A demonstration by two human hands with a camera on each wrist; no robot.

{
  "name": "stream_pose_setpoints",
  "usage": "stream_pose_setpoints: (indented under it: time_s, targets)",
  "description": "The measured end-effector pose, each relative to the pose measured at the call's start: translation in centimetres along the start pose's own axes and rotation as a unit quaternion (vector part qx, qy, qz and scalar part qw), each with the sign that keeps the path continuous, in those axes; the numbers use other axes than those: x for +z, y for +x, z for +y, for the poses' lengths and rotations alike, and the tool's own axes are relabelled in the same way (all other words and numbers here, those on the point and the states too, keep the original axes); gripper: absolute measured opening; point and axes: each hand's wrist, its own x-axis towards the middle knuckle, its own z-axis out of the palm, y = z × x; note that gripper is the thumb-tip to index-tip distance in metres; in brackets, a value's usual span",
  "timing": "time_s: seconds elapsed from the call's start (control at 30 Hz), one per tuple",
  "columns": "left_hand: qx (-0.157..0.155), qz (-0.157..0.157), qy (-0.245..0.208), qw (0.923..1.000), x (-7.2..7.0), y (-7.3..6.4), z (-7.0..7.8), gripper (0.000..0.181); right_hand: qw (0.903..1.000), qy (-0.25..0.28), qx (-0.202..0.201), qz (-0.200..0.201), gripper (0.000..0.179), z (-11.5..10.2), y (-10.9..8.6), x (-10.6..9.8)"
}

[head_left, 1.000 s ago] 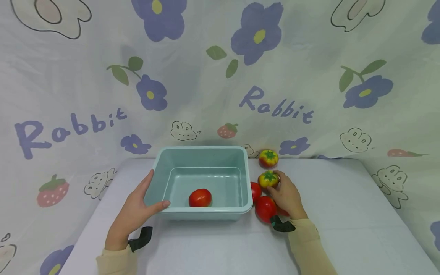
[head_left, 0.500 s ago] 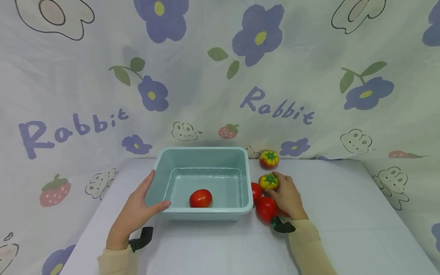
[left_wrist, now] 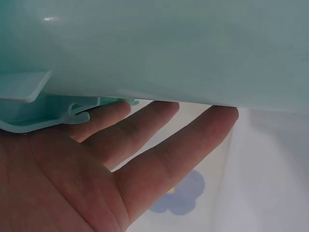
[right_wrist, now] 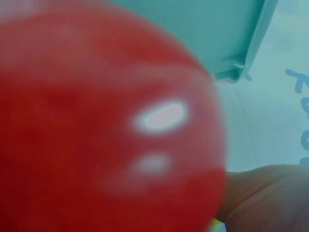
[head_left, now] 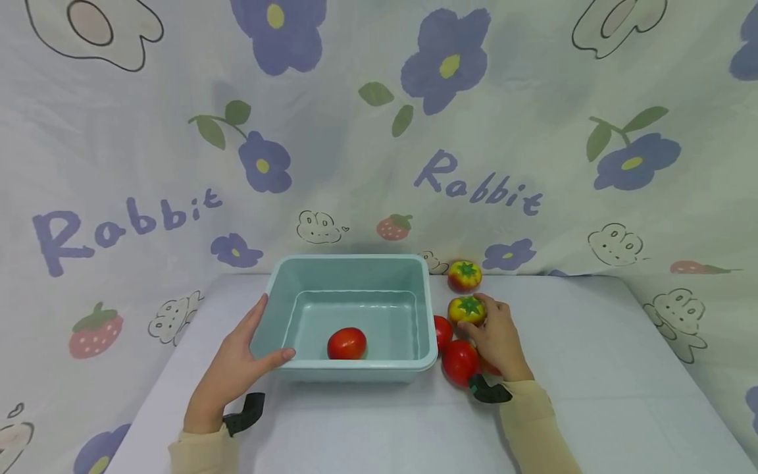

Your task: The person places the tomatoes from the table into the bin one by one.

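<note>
In the head view, a pale blue-green plastic basin [head_left: 355,371] stands on the table with a red tomato [head_left: 347,343] inside. At its left side, my left hand [head_left: 227,368] has its thumb over the front rim. The straight, spread fingers [left_wrist: 164,164] touch the outer wall in the left wrist view. Right of the basin, my right hand [head_left: 497,336] pinches a yellow tomato [head_left: 467,309] with a green leafy top, between thumb and fingers. Below that hand lies a large red tomato [head_left: 460,362], which fills much of the right wrist view. Another red tomato [head_left: 443,332] is partly hidden by the basin.
Behind the held tomato sits a second yellow-and-red tomato [head_left: 464,276] near the back edge. One more red object [head_left: 490,367] is mostly hidden under my right wrist. A printed curtain [head_left: 355,164] hangs behind the white table [head_left: 379,428].
Little differs. The yellow tomato and the right hand's fingers have shifted very slightly up and to the right since half a second ago. The left hand and basin keep their place.
</note>
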Motion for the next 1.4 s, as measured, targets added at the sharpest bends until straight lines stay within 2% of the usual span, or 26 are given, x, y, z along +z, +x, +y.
stream_pose_setpoints:
  time_s: [0.37,0.67,1.1,1.4]
  targets:
    - [0.01,0.004,-0.003,0.9999,0.0,0.2,0.1,0.1,0.9975,0.028,-0.042,0.051,0.073,-0.8,-0.6,-1.2]
    - [0.004,0.001,0.003,1.0,0.1,0.3,-0.1,0.099,0.9935,0.051,-0.065,0.078,0.07,-1.9,-1.4,-2.2]
    - [0.005,0.004,-0.001,1.0,0.1,0.0,-0.2,0.1,0.9816,0.08,-0.113,0.131,0.069,-3.3,-2.5,-3.0]
    - [0.001,0.004,-0.004,1.0,0.1,0.0,0.0,0.099,0.974,0.081,-0.141,0.157,0.069,-4.4,-3.5,-3.3]
